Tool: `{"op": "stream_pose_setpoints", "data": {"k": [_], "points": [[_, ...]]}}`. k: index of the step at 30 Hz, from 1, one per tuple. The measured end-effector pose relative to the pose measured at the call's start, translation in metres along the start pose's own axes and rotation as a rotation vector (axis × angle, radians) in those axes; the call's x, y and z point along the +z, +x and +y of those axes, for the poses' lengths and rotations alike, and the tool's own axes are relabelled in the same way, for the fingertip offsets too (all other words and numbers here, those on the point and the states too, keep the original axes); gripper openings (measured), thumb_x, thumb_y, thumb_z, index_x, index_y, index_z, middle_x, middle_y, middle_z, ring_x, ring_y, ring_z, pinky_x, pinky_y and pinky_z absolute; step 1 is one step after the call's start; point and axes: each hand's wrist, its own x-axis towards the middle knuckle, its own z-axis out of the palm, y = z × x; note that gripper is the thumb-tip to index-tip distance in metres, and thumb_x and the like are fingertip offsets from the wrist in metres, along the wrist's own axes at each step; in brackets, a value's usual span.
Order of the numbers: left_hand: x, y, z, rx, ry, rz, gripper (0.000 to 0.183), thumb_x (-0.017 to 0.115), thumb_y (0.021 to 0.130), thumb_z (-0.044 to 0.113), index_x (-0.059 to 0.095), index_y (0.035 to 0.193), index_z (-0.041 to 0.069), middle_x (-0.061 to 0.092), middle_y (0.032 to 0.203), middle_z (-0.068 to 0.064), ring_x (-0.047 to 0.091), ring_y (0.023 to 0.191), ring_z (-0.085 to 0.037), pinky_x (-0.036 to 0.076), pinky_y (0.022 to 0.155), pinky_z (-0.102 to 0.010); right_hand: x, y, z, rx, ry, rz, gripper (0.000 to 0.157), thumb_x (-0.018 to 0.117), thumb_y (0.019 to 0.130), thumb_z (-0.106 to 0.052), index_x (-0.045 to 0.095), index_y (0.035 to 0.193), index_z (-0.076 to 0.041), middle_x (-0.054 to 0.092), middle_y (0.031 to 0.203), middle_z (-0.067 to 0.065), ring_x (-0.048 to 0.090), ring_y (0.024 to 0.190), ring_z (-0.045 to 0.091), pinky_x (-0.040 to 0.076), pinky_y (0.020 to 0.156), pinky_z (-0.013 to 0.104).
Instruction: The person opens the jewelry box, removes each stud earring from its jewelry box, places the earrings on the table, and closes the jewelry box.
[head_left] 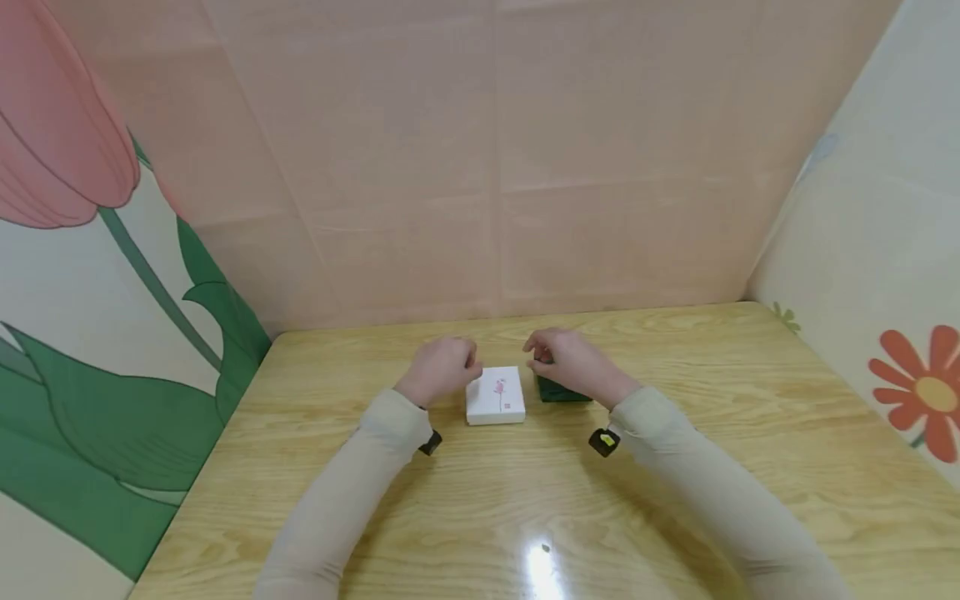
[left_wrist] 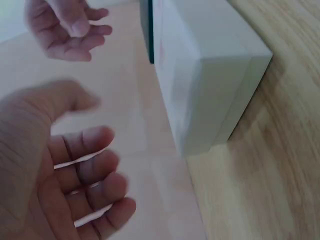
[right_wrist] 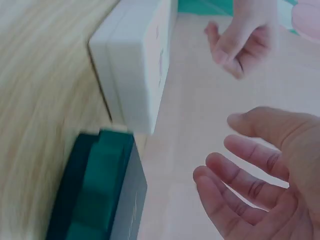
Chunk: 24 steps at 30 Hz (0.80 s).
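A white lidded box [head_left: 495, 397] with a pink flower print lies flat on the table, between the two hands. To its right sits a dark green box [head_left: 564, 392], partly hidden beneath my right hand in the head view. My left hand [head_left: 442, 367] hovers by the white box's left far corner, its fingers loosely bent and holding nothing. Above the green box [right_wrist: 100, 190] is my right hand [head_left: 573, 360], also holding nothing; its relaxed fingers stand apart from the box in the right wrist view. A narrow gap separates the boxes.
The wood-grain table [head_left: 465, 508] reaches back to a pink cloth wall [head_left: 495, 167]. Printed panels with a large tulip [head_left: 67, 125] and a red flower [head_left: 930, 392] flank it. A small dark speck [head_left: 546, 547] lies near the front.
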Motion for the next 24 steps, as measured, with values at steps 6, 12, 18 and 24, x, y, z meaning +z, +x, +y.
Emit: {"op": "stream_pose_setpoints", "data": {"k": [6, 12, 18, 24], "points": [[0.000, -0.005, -0.016, 0.022, -0.234, -0.047, 0.073, 0.075, 0.078, 0.052, 0.051, 0.133, 0.012, 0.056, 0.132, -0.005, 0.054, 0.118, -0.021, 0.046, 0.096, -0.041, 0.011, 0.003, -0.009, 0.022, 0.158, -0.126, 0.055, 0.068, 0.091, -0.032, 0.050, 0.136, -0.006, 0.055, 0.133, 0.017, 0.055, 0.118, 0.035, 0.047, 0.094, 0.048], [0.014, -0.008, -0.027, 0.042, -0.378, -0.187, 0.113, 0.087, 0.062, 0.053, 0.029, 0.151, 0.011, 0.029, 0.156, -0.007, 0.028, 0.142, -0.027, 0.031, 0.111, -0.051, 0.027, 0.006, -0.014, 0.073, 0.154, -0.248, 0.092, 0.075, 0.080, -0.047, 0.030, 0.150, -0.008, 0.032, 0.152, 0.022, 0.040, 0.134, 0.036, 0.037, 0.106, 0.054], [0.034, -0.007, -0.031, 0.106, -0.353, -0.232, 0.114, 0.090, 0.060, 0.049, 0.032, 0.146, 0.002, 0.038, 0.147, -0.011, 0.040, 0.131, -0.025, 0.038, 0.106, -0.046, 0.041, 0.011, -0.020, 0.067, 0.122, -0.298, 0.099, 0.080, 0.075, -0.046, 0.030, 0.150, -0.005, 0.034, 0.147, 0.024, 0.051, 0.118, 0.032, 0.046, 0.096, 0.049], [0.038, -0.007, -0.029, 0.133, -0.314, -0.236, 0.108, 0.090, 0.060, 0.045, 0.035, 0.143, 0.002, 0.042, 0.142, -0.010, 0.046, 0.120, -0.021, 0.041, 0.102, -0.040, 0.049, 0.015, -0.025, 0.062, 0.074, -0.304, 0.098, 0.084, 0.072, -0.039, 0.033, 0.147, -0.001, 0.039, 0.143, 0.021, 0.049, 0.120, 0.032, 0.045, 0.098, 0.047]]}}
